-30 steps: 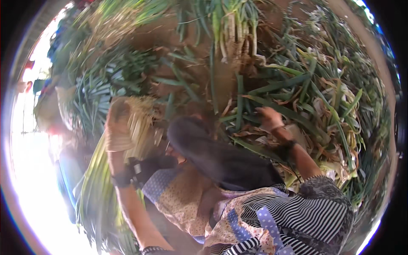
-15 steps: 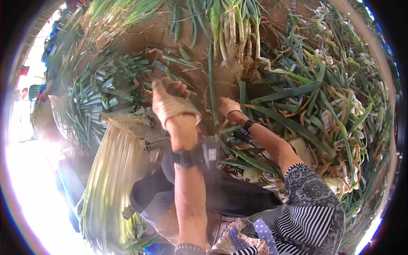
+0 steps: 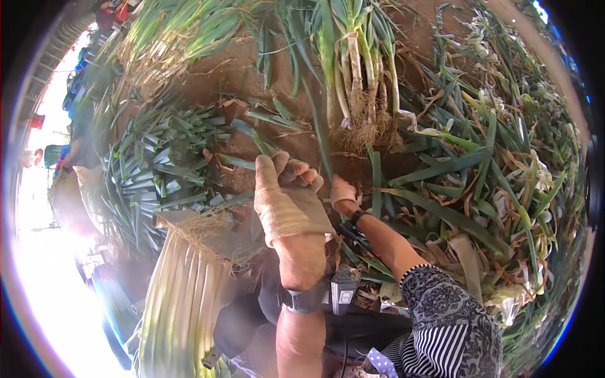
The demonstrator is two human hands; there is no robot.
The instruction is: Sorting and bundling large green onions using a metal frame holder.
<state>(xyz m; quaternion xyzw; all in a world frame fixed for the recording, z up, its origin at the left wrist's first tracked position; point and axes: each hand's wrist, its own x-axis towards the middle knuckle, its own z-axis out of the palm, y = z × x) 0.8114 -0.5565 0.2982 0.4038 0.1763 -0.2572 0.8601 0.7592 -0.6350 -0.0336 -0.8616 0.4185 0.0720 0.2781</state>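
My left hand (image 3: 291, 198), in a pale work glove with bare fingertips, is raised palm up over the soil. Its thumb stands apart, the other fingers are half curled, and I see nothing in them. Close beside it, my gloved right hand (image 3: 345, 190) is low near the ground, at the lower end of a long green leaf (image 3: 319, 135); its fingers are hidden. Beyond both hands lie several leeks (image 3: 356, 69) with roots toward me. At my left is a large bundle of trimmed leeks (image 3: 186, 302), white stems lined up, roots at the far end.
Cut leek tops (image 3: 167, 154) are heaped at the left, with more leeks (image 3: 189, 31) beyond. A broad pile of leaves and peelings (image 3: 472, 183) covers the right side. A small grey device (image 3: 343, 290) is by my left wrist. Brown soil (image 3: 233, 69) shows between piles.
The view has shifted, so the surroundings sit lower and further right. My left hand has turned, showing more of its palm. My right hand stays low near the leaf.
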